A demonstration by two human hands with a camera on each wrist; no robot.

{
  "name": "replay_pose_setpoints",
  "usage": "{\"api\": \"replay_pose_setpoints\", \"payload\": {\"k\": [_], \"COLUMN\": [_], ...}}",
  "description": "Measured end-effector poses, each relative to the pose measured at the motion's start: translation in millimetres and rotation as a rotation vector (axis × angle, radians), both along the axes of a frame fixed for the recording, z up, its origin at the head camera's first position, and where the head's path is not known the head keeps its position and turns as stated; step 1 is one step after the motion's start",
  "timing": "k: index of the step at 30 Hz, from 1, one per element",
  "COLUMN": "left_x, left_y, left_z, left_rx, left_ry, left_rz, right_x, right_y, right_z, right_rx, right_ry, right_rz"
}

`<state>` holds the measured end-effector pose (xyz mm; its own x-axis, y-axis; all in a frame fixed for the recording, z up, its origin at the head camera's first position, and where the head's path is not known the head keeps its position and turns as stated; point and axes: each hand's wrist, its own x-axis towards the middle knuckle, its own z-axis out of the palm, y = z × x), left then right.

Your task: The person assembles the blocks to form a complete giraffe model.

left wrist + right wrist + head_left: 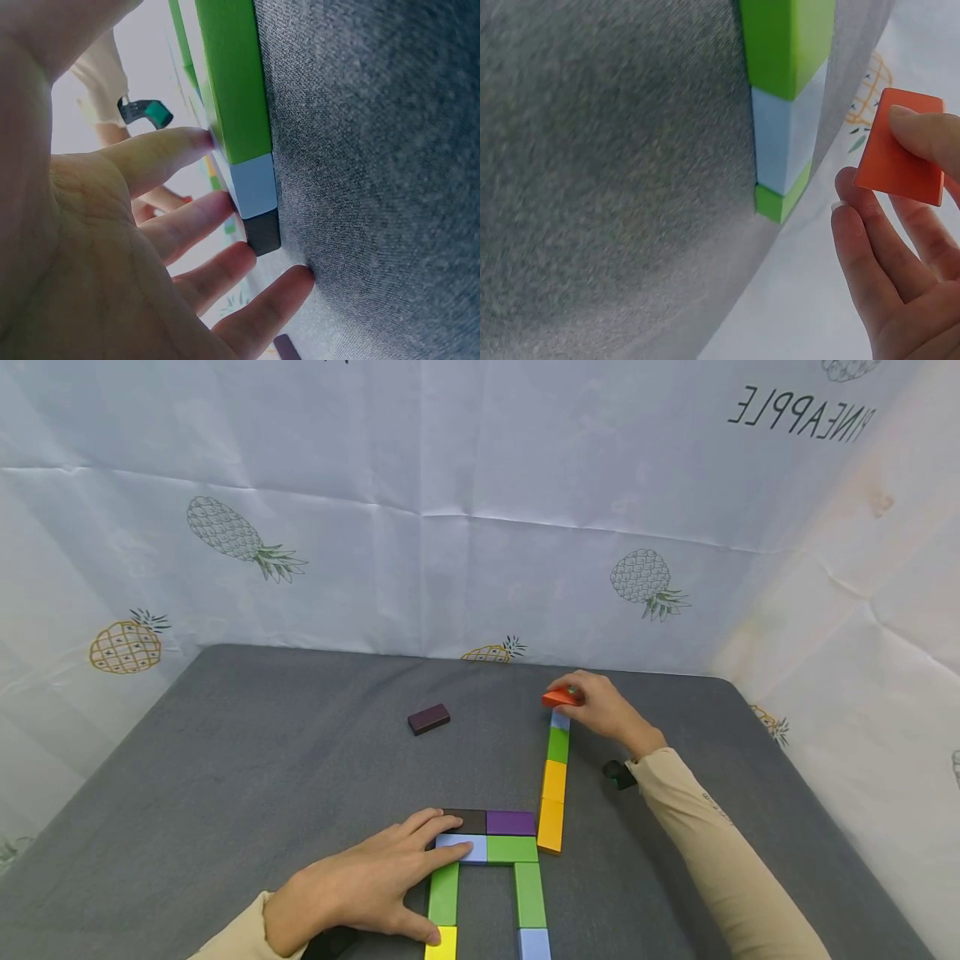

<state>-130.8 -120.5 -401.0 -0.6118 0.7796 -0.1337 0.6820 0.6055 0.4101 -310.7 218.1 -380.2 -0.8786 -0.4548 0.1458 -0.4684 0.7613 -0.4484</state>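
My right hand (606,708) pinches an orange-red block (897,166) between thumb and fingers. It is raised above the far end of a line of blocks. In that line are two yellow-orange blocks (552,782), a green block (558,746) and a light blue block (560,720); the right wrist view also shows a small green block (778,201) at its end. My left hand (360,881) lies over the left side of a block frame, fingers spread. Its fingertips touch or hover at the black block (471,822) and the pale blue block (476,852).
Beside the black block lies a purple block (511,822), with a green block (501,849) before it. Green legs (530,893) run nearer, ending in yellow (441,948) and blue (534,943) blocks. A dark block (429,719) lies apart on the grey table (262,760). Pineapple-print cloth (450,560) hangs behind.
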Motion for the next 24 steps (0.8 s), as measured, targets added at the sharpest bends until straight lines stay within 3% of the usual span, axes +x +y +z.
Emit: {"api": "replay_pose_setpoints", "payload": {"k": [24], "left_x": [1.1], "left_y": [-1.0], "left_z": [-0.8], "left_rx": [-0.010], "left_ry": [-0.007], "left_rz": [0.013], "right_x": [-8.1], "right_y": [31.4], "right_z": [-11.1], "right_rx": [-0.007], "right_ry": [-0.015], "right_rz": [-0.116]}}
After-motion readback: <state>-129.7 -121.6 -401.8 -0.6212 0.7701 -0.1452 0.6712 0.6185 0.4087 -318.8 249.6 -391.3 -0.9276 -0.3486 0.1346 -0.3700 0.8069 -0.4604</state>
